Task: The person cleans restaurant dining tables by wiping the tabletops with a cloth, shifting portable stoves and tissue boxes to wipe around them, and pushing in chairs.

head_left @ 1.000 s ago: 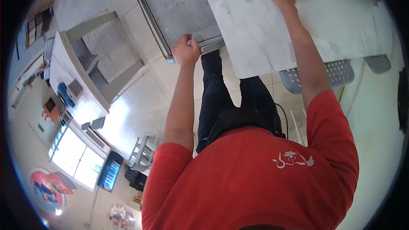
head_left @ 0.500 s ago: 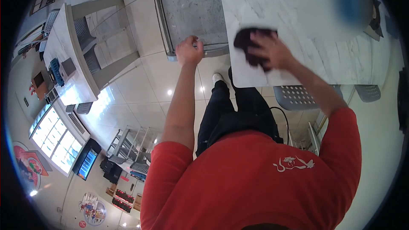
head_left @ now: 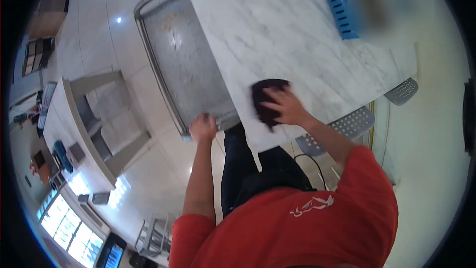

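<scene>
My right hand (head_left: 286,106) lies on a dark maroon cloth (head_left: 262,94), fingers spread, pressing it against the white marble-patterned table (head_left: 297,39) near its left edge. Part of the cloth is hidden under the palm. To the left, my left hand (head_left: 203,128) has its fingers curled round the near rail of a grey metal cart (head_left: 183,59) with a scuffed, raised-rim top. The cart stands right along the table's side.
A blue slotted basket (head_left: 339,7) stands at the table's far right, beside a blurred patch. Grey perforated chairs (head_left: 347,123) are tucked under the near edge. Another marble-topped table (head_left: 74,124) with chairs stands at left on the tiled floor.
The view has turned and shifted, bringing more of the table and the blue basket into sight. My right hand stays on the cloth, which is now more spread out; my left hand stays at the cart's rail.
</scene>
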